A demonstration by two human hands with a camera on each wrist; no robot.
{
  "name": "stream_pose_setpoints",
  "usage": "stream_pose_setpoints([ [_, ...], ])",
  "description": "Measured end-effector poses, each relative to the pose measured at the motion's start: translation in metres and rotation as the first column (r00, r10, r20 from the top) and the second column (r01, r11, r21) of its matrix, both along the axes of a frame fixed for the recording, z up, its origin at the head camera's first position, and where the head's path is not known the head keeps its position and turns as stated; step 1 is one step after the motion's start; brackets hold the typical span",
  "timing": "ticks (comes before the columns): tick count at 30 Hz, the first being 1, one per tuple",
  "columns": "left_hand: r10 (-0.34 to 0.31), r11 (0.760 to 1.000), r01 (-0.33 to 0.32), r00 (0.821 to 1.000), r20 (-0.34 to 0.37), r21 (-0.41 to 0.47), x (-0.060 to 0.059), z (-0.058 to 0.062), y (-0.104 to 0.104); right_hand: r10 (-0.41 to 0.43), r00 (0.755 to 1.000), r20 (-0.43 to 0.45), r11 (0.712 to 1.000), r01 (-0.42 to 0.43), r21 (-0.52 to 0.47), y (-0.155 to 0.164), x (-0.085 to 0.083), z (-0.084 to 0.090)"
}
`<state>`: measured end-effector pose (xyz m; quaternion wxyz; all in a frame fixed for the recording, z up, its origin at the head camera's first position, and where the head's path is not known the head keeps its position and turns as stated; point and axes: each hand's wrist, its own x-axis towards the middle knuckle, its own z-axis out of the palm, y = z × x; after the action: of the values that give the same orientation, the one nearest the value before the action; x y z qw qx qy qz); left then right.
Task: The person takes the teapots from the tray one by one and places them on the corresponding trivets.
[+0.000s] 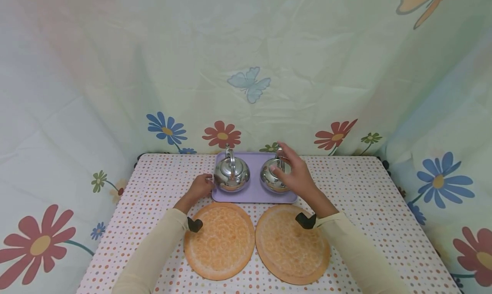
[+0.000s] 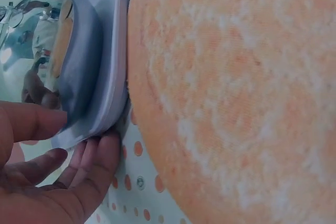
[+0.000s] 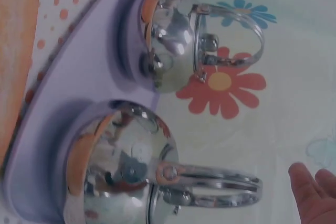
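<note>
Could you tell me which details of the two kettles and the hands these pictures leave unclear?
- Right kettle: head view, front hidden by the right hand.
- Right hand: right wrist view, cut off by the frame edge; only fingertips show.
- Left kettle: left wrist view, cropped and hidden behind the tray rim.

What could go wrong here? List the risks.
The right hand hovers open over the right shiny steel kettle's upright handle; a clumsy grab could tip it. The two round kettles sit close on the lilac plastic tray, so they may knock. The left hand grips only the tray's edge, which could tilt it.
</note>
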<state>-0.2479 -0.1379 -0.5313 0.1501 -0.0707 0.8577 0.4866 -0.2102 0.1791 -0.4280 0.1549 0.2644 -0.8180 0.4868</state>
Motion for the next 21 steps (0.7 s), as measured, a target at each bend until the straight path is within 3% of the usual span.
stream_pose_setpoints([
  [4, -0.006, 1.0, 0.006, 1.0, -0.01, 0.011, 0.0, -0.005, 0.0, 0.07, 0.993, 0.098, 0.994, -0.062, -0.088, -0.01, 0.007, 0.003],
  [11, -0.01, 0.999, 0.011, 0.999, -0.038, 0.038, 0.0, -0.012, -0.002, 0.196, 0.953, 0.231, 0.96, -0.138, -0.244, -0.028, 0.016, 0.01],
  [21, -0.031, 0.999, 0.032, 0.997, -0.073, 0.008, 0.001, -0.015, 0.0, 0.211, 0.923, 0.322, 0.951, -0.117, -0.286, -0.044, 0.008, 0.003],
])
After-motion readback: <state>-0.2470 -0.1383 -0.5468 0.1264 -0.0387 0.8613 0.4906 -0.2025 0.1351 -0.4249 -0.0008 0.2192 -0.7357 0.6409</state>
